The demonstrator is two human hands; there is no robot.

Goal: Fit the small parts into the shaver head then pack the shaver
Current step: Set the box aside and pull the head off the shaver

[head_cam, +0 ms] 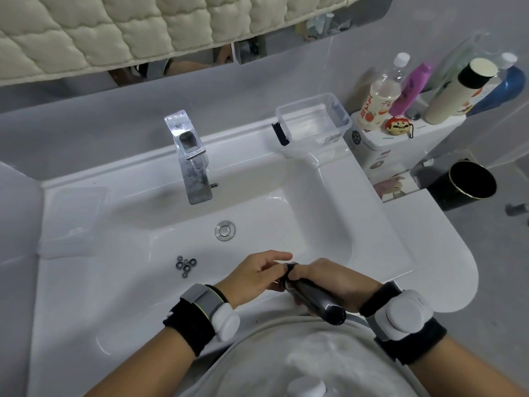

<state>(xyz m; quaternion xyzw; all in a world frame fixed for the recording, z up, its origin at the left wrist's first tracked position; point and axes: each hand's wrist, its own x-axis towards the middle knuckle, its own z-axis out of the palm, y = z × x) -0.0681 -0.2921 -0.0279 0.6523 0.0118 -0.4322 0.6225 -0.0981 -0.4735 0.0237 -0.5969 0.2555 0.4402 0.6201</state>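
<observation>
One black shaver, over the sink's near rim: my right hand grips its body, left hand fingers pinch its head. I count five small parts clustered on the basin floor left, open room around; one clear box at the back edge

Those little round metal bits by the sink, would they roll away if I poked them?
Probably. The small round cutter parts look light and lie loose on the glossy sink ledge, so they may skid or roll toward the basin. They look too small for easy pinching.
</observation>
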